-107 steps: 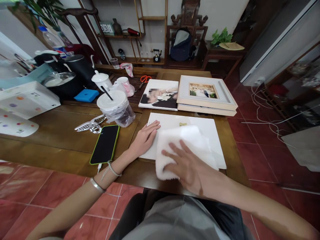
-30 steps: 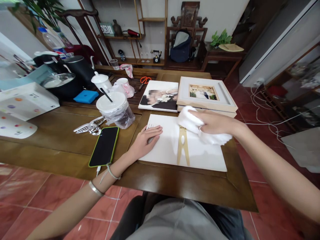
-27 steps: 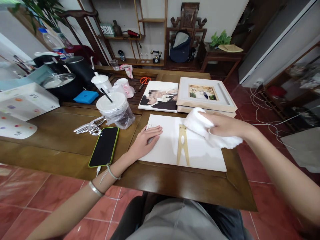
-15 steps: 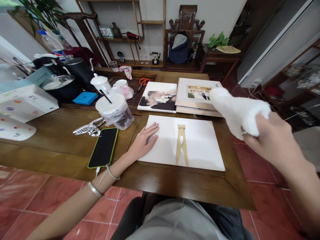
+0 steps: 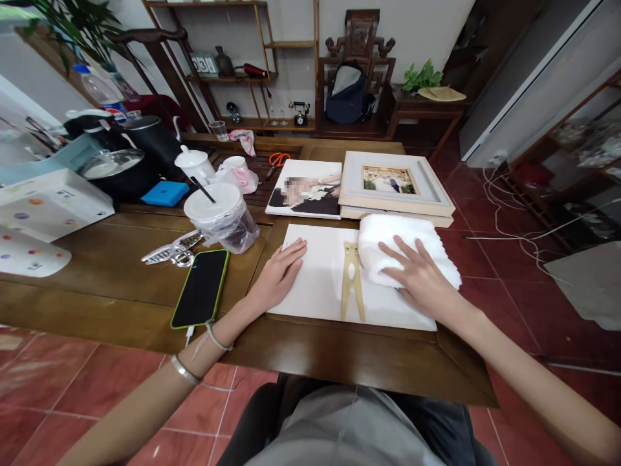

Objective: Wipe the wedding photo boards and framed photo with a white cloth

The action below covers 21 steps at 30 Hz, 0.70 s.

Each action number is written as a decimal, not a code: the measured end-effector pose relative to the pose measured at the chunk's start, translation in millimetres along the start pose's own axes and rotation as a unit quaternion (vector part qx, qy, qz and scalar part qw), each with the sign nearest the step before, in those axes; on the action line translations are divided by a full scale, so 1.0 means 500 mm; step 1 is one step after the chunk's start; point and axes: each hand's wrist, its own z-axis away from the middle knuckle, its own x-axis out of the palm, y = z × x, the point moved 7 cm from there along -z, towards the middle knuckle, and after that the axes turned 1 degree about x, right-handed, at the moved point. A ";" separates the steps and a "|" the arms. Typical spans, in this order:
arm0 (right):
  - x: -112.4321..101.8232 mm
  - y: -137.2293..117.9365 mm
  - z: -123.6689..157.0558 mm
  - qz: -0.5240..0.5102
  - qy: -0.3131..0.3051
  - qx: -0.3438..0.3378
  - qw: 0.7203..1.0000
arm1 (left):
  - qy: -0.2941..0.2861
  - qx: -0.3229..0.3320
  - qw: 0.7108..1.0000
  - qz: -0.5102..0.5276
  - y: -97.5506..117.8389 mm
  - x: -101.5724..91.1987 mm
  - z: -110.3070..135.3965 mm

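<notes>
A flat white board point(image 5: 317, 285) lies on the wooden table in front of me, with a beige A-shaped piece point(image 5: 350, 254) down its middle, like the stand on a picture back. My left hand point(image 5: 281, 272) rests flat on the board's left edge, fingers stretched and holding nothing. On the right half of the board lies a folded white towel point(image 5: 395, 232). My right hand point(image 5: 420, 275) is spread palm down on top of this towel, pressing it to the board. The towel covers the board's upper right part and hangs past its right edge.
Behind the board lie a photo panel point(image 5: 305, 188) and a stacked white picture frame point(image 5: 352, 171). To the left are a phone point(image 5: 201, 288) on a cable, a silver hair clip point(image 5: 169, 251), a lidded cup point(image 5: 218, 213) with a straw and a blue box point(image 5: 165, 193).
My right hand has come down and left from the air at the right. The towel, bunched in its grip before, now lies spread on the board. My left hand has stayed put.
</notes>
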 end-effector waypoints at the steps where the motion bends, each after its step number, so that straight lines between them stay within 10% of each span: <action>1: -0.004 -0.006 0.004 -0.007 -0.005 -0.002 1.000 | 0.001 -0.001 1.000 0.001 0.000 0.000 0.000; 13: -0.097 -0.127 0.148 -0.144 -0.111 -0.049 0.982 | 0.007 -0.003 1.000 0.014 0.000 -0.001 0.000; 21: -0.172 0.021 0.170 -0.140 0.018 0.001 0.990 | 0.007 -0.005 1.000 0.010 -0.001 -0.002 0.001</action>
